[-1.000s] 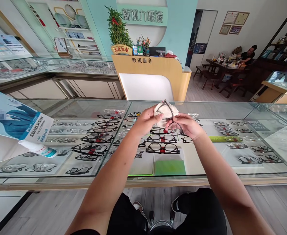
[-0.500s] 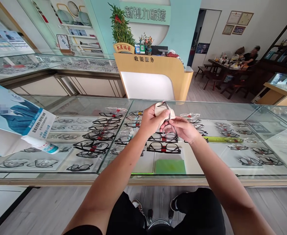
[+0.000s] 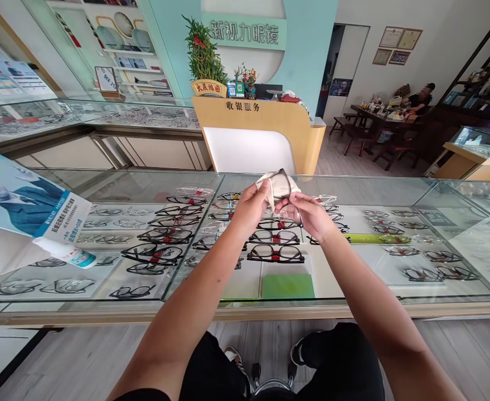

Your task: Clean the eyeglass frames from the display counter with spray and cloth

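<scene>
Above the glass display counter, my left hand (image 3: 251, 206) is closed on a cream cleaning cloth (image 3: 275, 188), which lies behind one lens of a pair of dark-framed glasses (image 3: 285, 178). My right hand (image 3: 311, 214) pinches the glasses near the middle of the frame. Their other lens hangs down beside my right fingers. My left fingertips are partly hidden by the cloth. Beneath the glass below my hands lie rows of black-framed glasses (image 3: 275, 254) with red tags.
A white spray bottle (image 3: 67, 253) lies on the counter (image 3: 340, 188) at left, beside a blue and white box (image 3: 23, 195). A green pad (image 3: 287, 285) shows inside the case. Beyond stands a wooden cashier desk (image 3: 255, 116). A person (image 3: 421, 103) sits at the far right table.
The cloth has spread out more, and the lens and rim against it are now more exposed. My left hand has shifted slightly left. The view has tilted a little.
</scene>
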`<state>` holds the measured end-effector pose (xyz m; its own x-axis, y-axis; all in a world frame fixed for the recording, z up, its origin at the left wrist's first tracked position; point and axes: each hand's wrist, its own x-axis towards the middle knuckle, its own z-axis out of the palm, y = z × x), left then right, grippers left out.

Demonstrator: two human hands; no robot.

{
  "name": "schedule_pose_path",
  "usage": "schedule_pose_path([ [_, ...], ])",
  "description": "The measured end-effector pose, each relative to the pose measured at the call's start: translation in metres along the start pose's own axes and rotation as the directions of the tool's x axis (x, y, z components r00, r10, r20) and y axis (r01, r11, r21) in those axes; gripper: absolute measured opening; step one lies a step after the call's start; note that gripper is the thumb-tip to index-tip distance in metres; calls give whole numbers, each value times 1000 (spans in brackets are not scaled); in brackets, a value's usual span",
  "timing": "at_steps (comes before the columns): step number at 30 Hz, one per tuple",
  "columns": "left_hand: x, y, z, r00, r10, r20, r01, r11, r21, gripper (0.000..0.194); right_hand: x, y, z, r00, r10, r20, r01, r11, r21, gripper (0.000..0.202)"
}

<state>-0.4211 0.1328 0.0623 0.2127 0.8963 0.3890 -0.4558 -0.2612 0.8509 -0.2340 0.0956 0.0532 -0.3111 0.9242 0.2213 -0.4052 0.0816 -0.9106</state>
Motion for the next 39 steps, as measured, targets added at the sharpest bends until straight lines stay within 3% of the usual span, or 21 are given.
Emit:
schedule_pose_path([
  [4, 2, -5, -4, 999, -22, -32, 23, 1000, 5, 72, 1, -6, -5, 992, -78, -95, 81, 996, 32, 38],
  [9, -3, -4, -4, 991, -132, -20, 134, 983, 123, 81, 3, -12, -12, 948, -204, -245, 207, 978, -13, 36],
  [14, -11, -4, 1, 971, -222, 87, 195, 950, 245, 84, 3, -10, -7, 960, -202, -195, 204, 979, -6, 41],
  [19, -15, -10, 6, 965, -203, 167, 147, 944, 297, 93, 2, -3, 0, 971, -173, -162, 178, 984, 20, 41],
  [31, -16, -5, 10, 982, -135, 135, 89, 949, 302, 86, -1, 1, 9, 987, -130, -90, 139, 986, 95, 43],
  [39, -17, -12, 10, 984, -158, 85, 137, 968, 210, 69, -2, 1, 11, 986, -134, -99, 141, 988, 66, 43],
])
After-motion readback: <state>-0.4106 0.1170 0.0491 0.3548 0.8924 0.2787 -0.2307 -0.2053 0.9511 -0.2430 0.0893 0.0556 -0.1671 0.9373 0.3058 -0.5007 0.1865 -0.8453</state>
